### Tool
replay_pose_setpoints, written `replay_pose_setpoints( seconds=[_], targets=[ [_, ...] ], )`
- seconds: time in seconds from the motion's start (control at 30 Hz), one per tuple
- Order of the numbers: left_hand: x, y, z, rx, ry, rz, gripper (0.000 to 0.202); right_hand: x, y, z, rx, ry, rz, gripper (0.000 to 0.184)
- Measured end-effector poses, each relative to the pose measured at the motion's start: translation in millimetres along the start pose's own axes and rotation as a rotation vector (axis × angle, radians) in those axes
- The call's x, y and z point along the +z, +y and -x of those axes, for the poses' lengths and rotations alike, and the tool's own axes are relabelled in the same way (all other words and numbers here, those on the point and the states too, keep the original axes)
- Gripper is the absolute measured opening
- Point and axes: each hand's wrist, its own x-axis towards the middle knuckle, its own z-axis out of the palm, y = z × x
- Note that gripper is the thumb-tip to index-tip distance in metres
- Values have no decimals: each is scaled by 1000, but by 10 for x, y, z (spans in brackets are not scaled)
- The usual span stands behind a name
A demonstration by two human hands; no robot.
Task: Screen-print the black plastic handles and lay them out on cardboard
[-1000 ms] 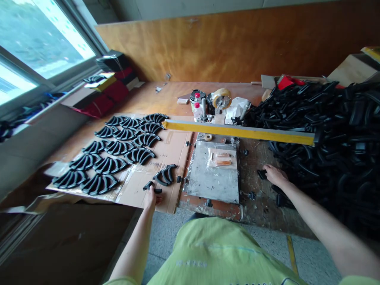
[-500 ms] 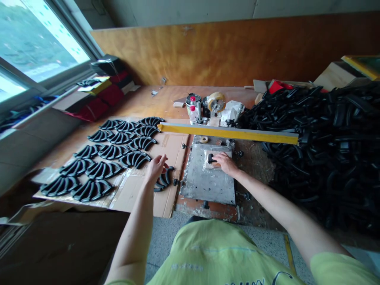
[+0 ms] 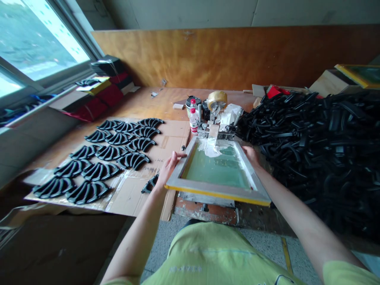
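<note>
Two bare hands now hold a frame by its opposite sides: the left hand point(image 3: 169, 171) at the left bar, the right hand point(image 3: 251, 155) at the right one, though how far the fingers wrap underneath is hidden. Half a second ago the frame point(image 3: 213, 189) showed only as a thin yellow strip behind the metal plate point(image 3: 208, 197); now it slopes down over that plate, its green mesh point(image 3: 218, 171) in full view, with a white smear near the far bar. The right hand has left the black piece that it held over the small block on the plate, and both are now out of sight. The left hand has come across from the cardboard point(image 3: 130, 194), where the rows of black handles point(image 3: 101, 170) lie as before. The dark pile point(image 3: 311, 158) remains at the right.
</note>
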Motion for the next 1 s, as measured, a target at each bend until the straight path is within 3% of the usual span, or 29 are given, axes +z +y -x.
replay_pose_setpoints(
  seconds=[0.07, 0.17, 0.23, 0.3, 0.37, 0.47, 0.57, 0.67, 0.73, 0.83, 0.93, 1.0],
  targets=[
    [-63, -344, 115, -135, -47, -16, 65, -108, -53, -185, 22, 97, 0, 36],
    [-58, -851, 167, -209, -18, -19, 80, -35, -475, -498, -150, 188, 45, 50],
    [-29, -1088, 147, -216, 18, -72, 81, 106, -827, -663, -272, 133, 123, 56],
    [-13, -1221, 117, -213, 41, -124, 75, 251, -1087, -739, -320, -7, 207, 44],
    [-15, -1280, 94, -217, 32, -140, 72, 355, -1203, -703, -303, -165, 256, 25],
    [-29, -1319, 85, -222, 20, -116, 70, 374, -1161, -471, -341, -296, 266, 6],
    [-30, -1344, 92, -210, 39, -108, 66, 229, -1037, -208, -546, -358, 248, 14],
    [-26, -1354, 97, -209, 35, -126, 62, 51, -973, -133, -691, -430, 209, 17],
    [-27, -1350, 97, -209, 37, -134, 60, 9, -982, -180, -694, -439, 203, 13],
    [-29, -1318, 99, -209, 50, -140, 61, 104, -1021, -191, -613, -336, 225, 11],
    [-9, -1242, 116, -224, 49, -116, 65, 244, -1004, 1, -608, -235, 220, 20],
    [11, -1175, 133, -236, 41, -86, 67, 270, -956, 132, -659, -237, 173, 21]
  ],
)
